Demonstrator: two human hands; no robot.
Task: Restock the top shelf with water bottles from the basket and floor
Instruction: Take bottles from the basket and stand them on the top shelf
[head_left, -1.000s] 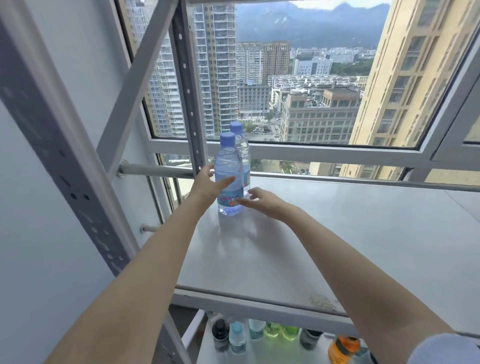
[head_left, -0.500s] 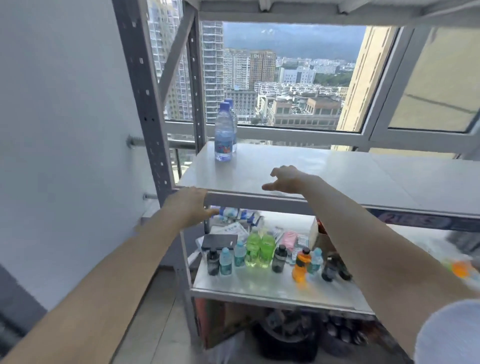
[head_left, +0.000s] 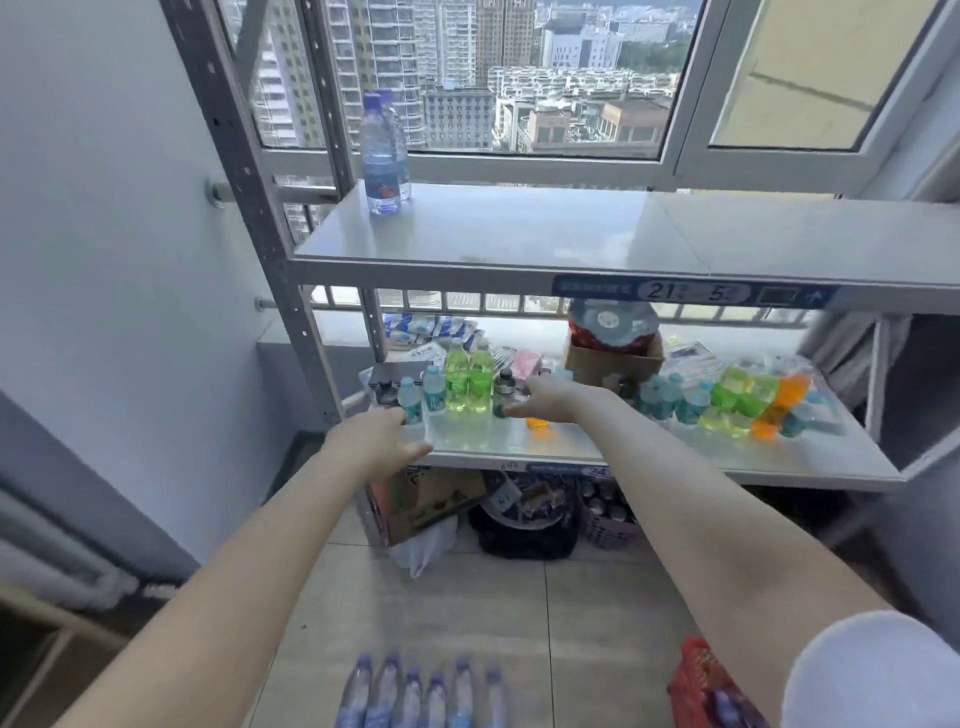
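Two clear water bottles with blue caps stand one behind the other at the back left of the top shelf. Several more water bottles stand on the floor at the bottom edge of the view. A red basket sits at the lower right, partly hidden by my right arm. My left hand hangs empty in front of the middle shelf's left edge, fingers loosely apart. My right hand is also empty and spread, in front of the drinks on the middle shelf.
The middle shelf carries green, orange and small teal drink bottles, a cardboard box and packets. Under it stand a cardboard box, a dark bag and a basket of cans. A grey wall is at left, a window behind.
Both hands let go of the front bottle on the top shelf and dropped down to middle-shelf height. My view pulled back and tilted down, so the floor bottles and red basket now show.
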